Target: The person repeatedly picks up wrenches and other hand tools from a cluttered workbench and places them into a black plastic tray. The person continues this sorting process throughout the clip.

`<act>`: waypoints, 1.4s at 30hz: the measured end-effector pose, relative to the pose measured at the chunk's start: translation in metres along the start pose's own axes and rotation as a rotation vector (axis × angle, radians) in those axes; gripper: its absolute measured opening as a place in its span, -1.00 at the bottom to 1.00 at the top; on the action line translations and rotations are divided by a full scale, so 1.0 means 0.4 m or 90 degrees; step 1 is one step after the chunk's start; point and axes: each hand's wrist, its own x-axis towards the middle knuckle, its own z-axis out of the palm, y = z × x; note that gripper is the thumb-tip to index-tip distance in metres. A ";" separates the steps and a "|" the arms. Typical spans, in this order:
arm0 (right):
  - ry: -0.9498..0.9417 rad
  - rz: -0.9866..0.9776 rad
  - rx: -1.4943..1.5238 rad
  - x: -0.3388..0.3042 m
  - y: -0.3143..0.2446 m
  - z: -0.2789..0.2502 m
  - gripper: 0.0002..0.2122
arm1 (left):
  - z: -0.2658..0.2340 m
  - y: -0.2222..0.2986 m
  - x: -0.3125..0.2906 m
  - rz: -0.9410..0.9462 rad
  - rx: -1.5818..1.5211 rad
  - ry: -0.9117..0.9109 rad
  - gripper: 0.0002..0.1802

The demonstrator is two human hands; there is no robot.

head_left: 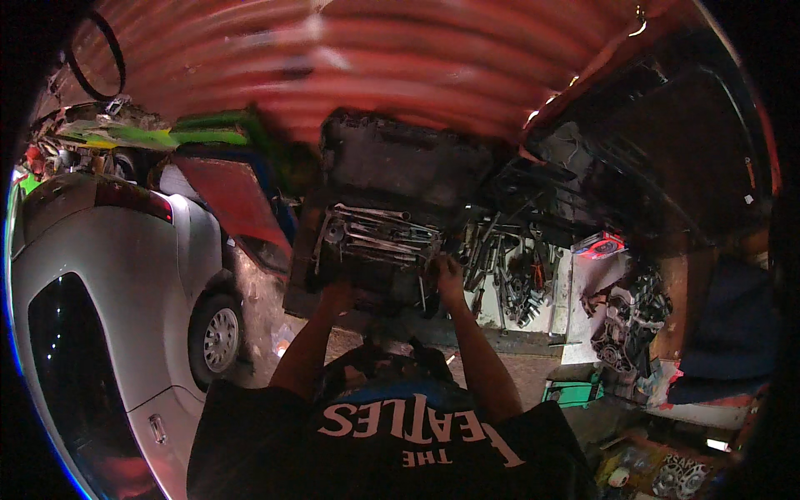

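Observation:
An open black tool case (379,293) lies in front of me, its lid (400,158) leaning back. Several long metal wrenches (383,237) lie side by side in it. My left hand (337,295) is at the case's near left part, its fingers lost in shadow. My right hand (449,279) is at the right side of the case, fingers curled together around something dark that I cannot make out. Just left of it, a slim metal tool (422,292) stands out against the black case.
Right of the case, a pale surface holds several loose sockets and hand tools (521,292). Beyond are a red box (598,245) and a metal engine part (629,325). A green case (573,392) sits nearer. A silver car (150,292) stands left; a red corrugated wall (375,67) rises behind.

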 end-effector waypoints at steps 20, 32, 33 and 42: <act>-0.048 0.118 0.264 -0.070 -0.017 0.000 -0.79 | -0.098 0.133 -0.097 -0.078 0.145 -0.065 -0.49; -0.013 0.096 0.117 -0.095 -0.048 0.019 -0.61 | 0.043 0.016 -0.057 -0.077 0.242 0.043 -0.64; -0.021 0.077 0.116 -0.089 -0.046 0.027 -0.61 | 0.053 -0.010 -0.045 -0.085 0.248 0.008 -0.62; -0.071 -0.043 -0.015 -0.061 -0.023 0.027 -0.68 | -0.060 0.064 -0.065 -0.125 0.282 -0.151 -0.57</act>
